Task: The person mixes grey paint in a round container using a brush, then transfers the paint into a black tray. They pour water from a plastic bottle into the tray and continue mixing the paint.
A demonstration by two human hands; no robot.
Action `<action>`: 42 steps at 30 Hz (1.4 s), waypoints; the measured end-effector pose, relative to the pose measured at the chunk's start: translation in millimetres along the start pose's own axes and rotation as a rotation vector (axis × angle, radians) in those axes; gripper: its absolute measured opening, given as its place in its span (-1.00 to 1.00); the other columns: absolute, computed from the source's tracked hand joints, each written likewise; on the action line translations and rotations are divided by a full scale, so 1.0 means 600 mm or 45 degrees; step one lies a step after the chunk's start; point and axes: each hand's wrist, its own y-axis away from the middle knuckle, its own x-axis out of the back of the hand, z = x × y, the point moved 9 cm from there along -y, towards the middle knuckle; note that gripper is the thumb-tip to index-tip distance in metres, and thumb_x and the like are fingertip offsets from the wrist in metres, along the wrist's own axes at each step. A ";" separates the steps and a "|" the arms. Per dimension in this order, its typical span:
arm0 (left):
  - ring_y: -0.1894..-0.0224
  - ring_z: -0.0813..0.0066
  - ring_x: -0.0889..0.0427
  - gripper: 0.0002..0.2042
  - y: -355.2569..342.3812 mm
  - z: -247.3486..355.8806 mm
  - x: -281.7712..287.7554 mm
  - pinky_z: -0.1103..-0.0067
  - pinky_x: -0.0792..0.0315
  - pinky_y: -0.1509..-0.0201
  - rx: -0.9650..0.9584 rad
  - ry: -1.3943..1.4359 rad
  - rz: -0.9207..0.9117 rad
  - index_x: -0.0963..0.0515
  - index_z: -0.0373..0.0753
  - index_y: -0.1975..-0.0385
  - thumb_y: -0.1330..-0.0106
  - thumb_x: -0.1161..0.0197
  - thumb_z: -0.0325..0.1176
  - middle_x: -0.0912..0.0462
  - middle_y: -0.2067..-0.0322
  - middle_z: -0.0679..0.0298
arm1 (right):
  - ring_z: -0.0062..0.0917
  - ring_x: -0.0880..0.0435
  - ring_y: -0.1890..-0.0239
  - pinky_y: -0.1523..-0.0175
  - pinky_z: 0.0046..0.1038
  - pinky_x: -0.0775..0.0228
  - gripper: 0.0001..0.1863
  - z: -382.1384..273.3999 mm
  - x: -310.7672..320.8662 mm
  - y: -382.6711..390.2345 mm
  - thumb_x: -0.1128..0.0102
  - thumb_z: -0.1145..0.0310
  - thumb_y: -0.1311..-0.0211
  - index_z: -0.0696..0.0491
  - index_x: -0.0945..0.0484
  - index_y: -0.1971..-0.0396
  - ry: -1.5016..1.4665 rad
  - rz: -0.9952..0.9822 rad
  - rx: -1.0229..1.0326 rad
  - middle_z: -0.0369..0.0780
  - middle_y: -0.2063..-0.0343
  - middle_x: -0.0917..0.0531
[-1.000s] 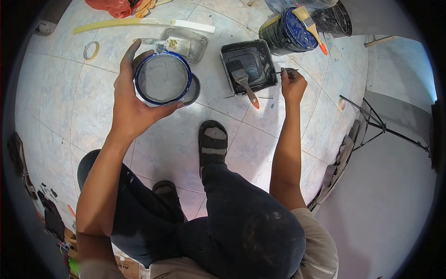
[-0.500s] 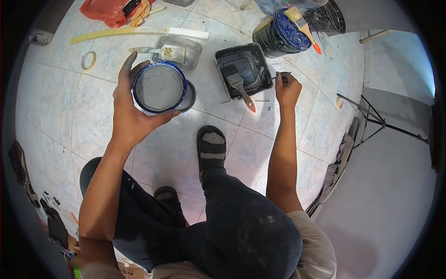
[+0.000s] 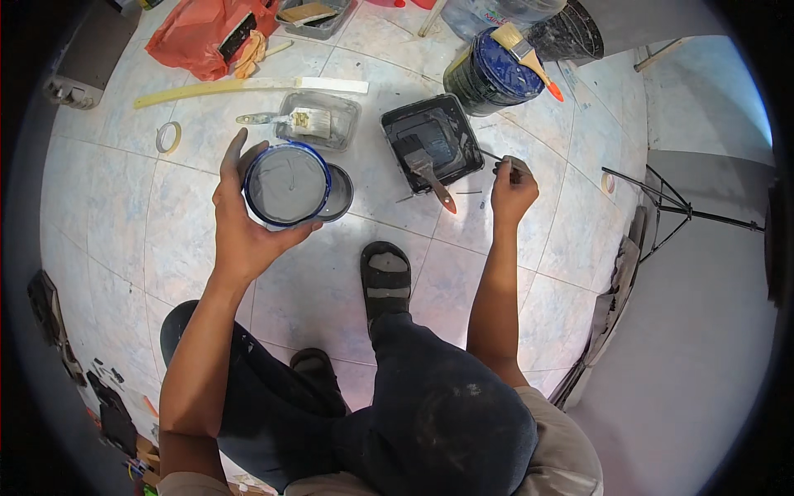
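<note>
My left hand (image 3: 248,227) is wrapped around a round blue-rimmed tub (image 3: 327,161), thumb at its near right edge. Smooth grey paint (image 3: 288,186) fills the tub. Partly hidden under its right side is a smaller round tin (image 3: 339,194). Pinched in my right hand (image 3: 515,196) is a thin dark stick (image 3: 492,155), which points left toward the black paint tray (image 3: 395,178). A paintbrush with dark bristles and a wooden handle (image 3: 444,196) rests across the tray, its handle over the near edge.
Beyond the tub, a clear plastic box (image 3: 351,132) carries a white-bristled brush (image 3: 310,123). A dark bucket (image 3: 471,87) with a brush (image 3: 521,51) on its lid stands far right. Also around are a tape roll (image 3: 169,137), a red bag (image 3: 186,41) and a black metal stand (image 3: 686,211).
The whole view has shifted, so the floor things appear lower. My right hand has drawn slightly nearer to me, showing more of the stick. The left hand still holds the tub.
</note>
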 end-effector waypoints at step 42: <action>-0.37 -0.06 -0.51 0.35 -0.032 0.097 0.032 0.15 -0.42 -0.46 -0.674 -0.208 -0.113 0.05 -0.24 -0.56 0.23 -0.83 -0.14 -0.38 -0.36 -0.22 | -0.51 -0.77 0.23 0.12 -0.48 -0.62 -0.86 -0.399 -0.006 0.122 -0.30 0.64 -0.38 0.35 -0.71 0.13 -1.201 -0.596 0.103 -0.07 0.25 -0.79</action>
